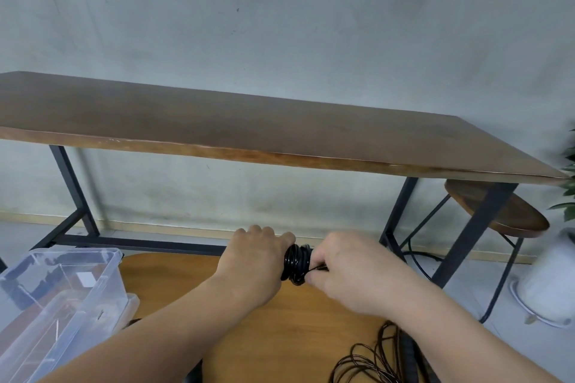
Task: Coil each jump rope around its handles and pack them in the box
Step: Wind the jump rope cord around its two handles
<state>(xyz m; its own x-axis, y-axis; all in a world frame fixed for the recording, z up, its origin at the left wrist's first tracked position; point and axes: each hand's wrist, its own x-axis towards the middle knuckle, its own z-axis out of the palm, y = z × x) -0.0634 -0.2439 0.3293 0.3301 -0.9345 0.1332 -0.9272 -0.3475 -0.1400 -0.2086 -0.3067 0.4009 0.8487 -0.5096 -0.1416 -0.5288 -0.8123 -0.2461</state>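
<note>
A black jump rope (297, 262) is wound in tight glossy coils around its handles, held in the air above a round wooden table (249, 329). My left hand (253, 253) is closed around the handle end on the left. My right hand (348, 270) pinches the thin loose end of the cord against the coil's right side. Another dark rope (367, 361) lies loose in a tangle at the table's lower right. A clear plastic box (62, 298) stands open at the left, and I cannot make out any rope inside it.
A long dark wooden bench table (280, 137) on black metal legs stands against the grey wall. A round wooden stool (497, 211) sits at the right beside a white pot (547, 286) holding a green plant.
</note>
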